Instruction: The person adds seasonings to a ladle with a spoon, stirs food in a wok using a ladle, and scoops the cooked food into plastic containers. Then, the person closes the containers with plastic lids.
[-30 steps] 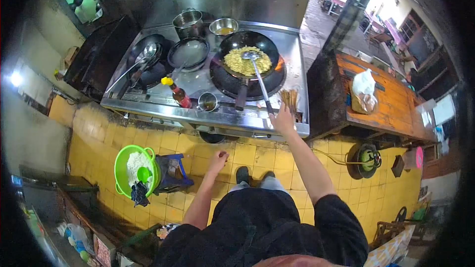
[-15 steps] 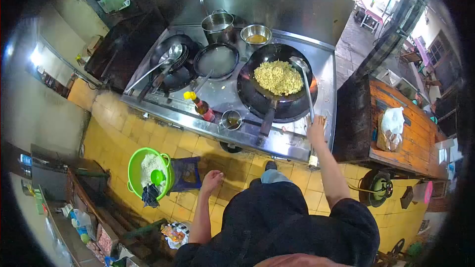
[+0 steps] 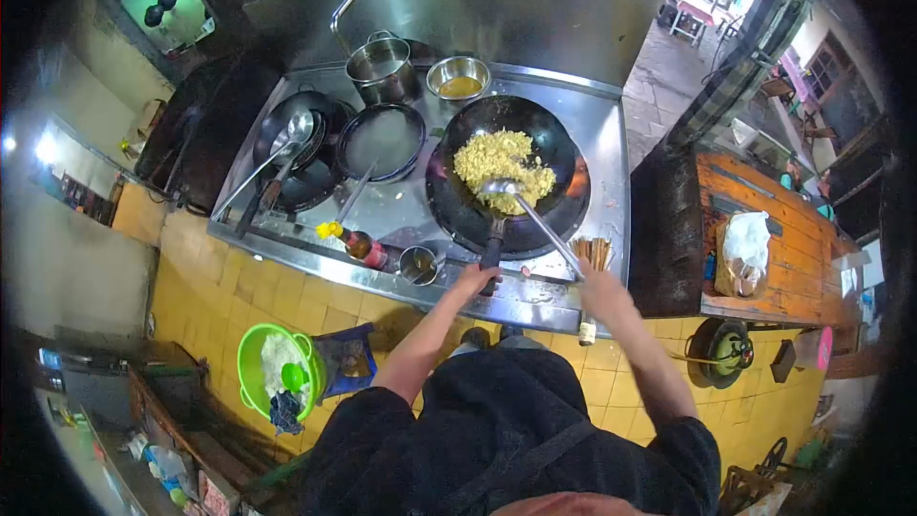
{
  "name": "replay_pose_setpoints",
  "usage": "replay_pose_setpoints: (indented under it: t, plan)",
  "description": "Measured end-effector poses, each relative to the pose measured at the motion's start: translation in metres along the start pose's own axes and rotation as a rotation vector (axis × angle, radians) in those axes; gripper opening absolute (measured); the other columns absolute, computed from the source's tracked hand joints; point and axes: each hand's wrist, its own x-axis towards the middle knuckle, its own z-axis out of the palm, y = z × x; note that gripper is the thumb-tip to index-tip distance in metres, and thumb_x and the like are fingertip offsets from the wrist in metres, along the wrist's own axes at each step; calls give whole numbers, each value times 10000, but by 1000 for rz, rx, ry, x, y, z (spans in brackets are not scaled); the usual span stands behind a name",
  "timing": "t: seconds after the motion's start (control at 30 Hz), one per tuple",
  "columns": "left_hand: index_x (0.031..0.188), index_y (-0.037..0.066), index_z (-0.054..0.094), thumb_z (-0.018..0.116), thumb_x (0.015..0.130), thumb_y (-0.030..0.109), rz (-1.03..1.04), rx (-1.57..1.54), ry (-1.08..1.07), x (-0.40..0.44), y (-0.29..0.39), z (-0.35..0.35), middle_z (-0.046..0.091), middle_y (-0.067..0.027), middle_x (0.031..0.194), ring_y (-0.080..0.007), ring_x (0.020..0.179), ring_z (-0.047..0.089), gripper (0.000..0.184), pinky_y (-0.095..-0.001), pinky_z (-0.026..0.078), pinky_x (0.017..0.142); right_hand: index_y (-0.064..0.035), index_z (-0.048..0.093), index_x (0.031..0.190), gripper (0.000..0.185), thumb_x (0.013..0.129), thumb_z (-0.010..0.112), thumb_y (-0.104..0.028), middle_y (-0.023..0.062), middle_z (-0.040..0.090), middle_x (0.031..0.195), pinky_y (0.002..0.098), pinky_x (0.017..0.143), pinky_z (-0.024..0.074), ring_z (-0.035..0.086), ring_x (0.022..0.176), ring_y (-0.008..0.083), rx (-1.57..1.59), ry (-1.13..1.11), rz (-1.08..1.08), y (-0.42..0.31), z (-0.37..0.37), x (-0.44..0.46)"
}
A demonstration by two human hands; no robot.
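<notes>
In the head view, my left hand (image 3: 472,280) is closed around the end of the handle of a black wok (image 3: 559,139), which sits on the steel stove. My right hand (image 3: 605,293) grips the long handle of a metal ladle (image 3: 544,223). The ladle's bowl rests in the pale yellow, crumbly food (image 3: 497,158), which looks like fried rice. A bundle of thin sticks (image 3: 594,253) lies beside my right hand. Left of the wok handle stand a small metal cup (image 3: 418,266) and a yellow-capped sauce bottle (image 3: 363,247).
Behind the wok are a bowl of yellowish liquid (image 3: 459,86) and a steel pot (image 3: 380,72). A strainer (image 3: 384,141) and stacked dark pans (image 3: 310,177) occupy the stove's left. A green tub (image 3: 250,377) is low left; a wooden table (image 3: 764,272) stands right.
My left hand has risen from beside my body to the wok handle. The ladle's bowl has moved from the wok's right rim into the food, which is now spread and parted.
</notes>
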Motion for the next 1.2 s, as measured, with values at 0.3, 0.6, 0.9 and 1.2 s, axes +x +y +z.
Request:
replay_pose_setpoints:
  t: [0.3,0.6,0.9,1.2]
  plan:
    - [785,52,508,601,860,127,-178,-1005,-161,-76,103,55,527,-45,652,-144,560,518,141,-292,473,529,-84,517,1170,339,854,546,-203,241,635,872,497,758,485,605,847,431,125,153,-188,6,-27,-7]
    - [847,41,557,544,891,127,-183,-668,-154,-64,47,26,550,-40,633,-141,529,532,98,-268,479,511,-44,487,1153,352,845,563,-197,270,616,835,523,744,475,594,838,448,115,102,-139,-11,-26,-64]
    - [725,51,570,586,848,150,-98,-623,-253,-88,79,5,563,-44,625,-157,529,552,158,-311,480,522,-5,474,1212,398,837,506,-132,280,621,777,524,719,498,617,773,456,91,173,-61,-22,7,-76]
    - [716,56,545,585,852,150,-210,-608,-292,-124,115,24,558,-66,583,-160,485,530,170,-309,469,516,-26,436,1253,442,827,514,-118,287,603,731,529,663,494,602,710,464,111,209,-159,-10,24,-71]
